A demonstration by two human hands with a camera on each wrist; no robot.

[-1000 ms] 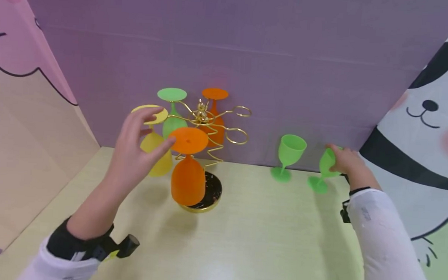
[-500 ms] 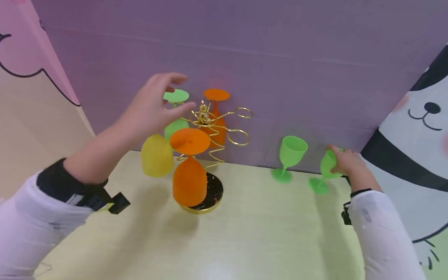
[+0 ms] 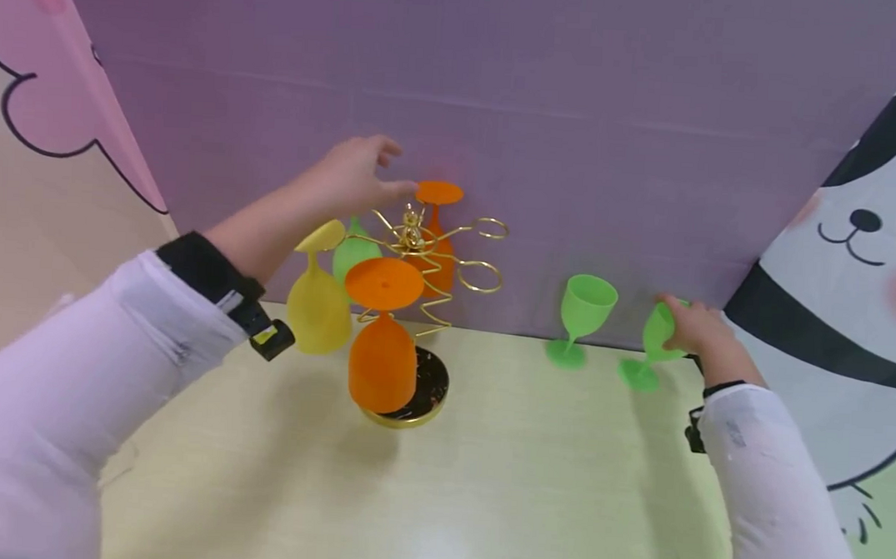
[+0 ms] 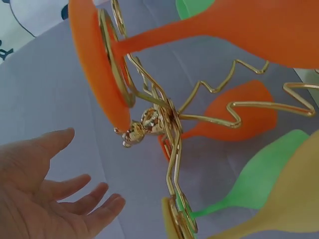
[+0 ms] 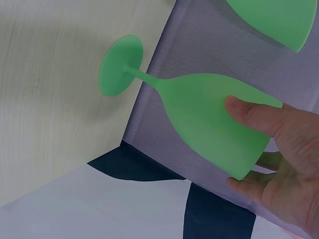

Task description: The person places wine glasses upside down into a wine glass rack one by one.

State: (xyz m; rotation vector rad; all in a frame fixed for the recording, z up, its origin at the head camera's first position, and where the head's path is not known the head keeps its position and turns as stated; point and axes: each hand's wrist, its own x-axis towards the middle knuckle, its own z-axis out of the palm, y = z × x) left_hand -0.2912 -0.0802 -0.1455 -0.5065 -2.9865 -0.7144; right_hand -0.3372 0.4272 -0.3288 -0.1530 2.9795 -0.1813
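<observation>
Four cups [image 3: 382, 364] are hanging on the rack [image 3: 432, 380], two green cups [image 3: 587, 309] aren't, with the right hand [image 3: 695, 328] gripping one, left hand [image 3: 355, 175] holding nothing, fingers [image 4: 107, 213] loosely spread.

Green goblets [image 3: 589, 304], orange goblets [image 3: 382, 364], yellow goblet [image 3: 319, 311], gold rack [image 3: 412, 230], panda-print panel [image 3: 832, 263]

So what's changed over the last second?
The left hand moved up and rightward in the head view, from by the yellow goblet's foot to near the rear orange goblet's foot. It's open, holding nothing, and now hides the hanging green goblet's foot. Unchanged: the right hand grips the far-right green goblet; its green neighbour stands upright.
</observation>
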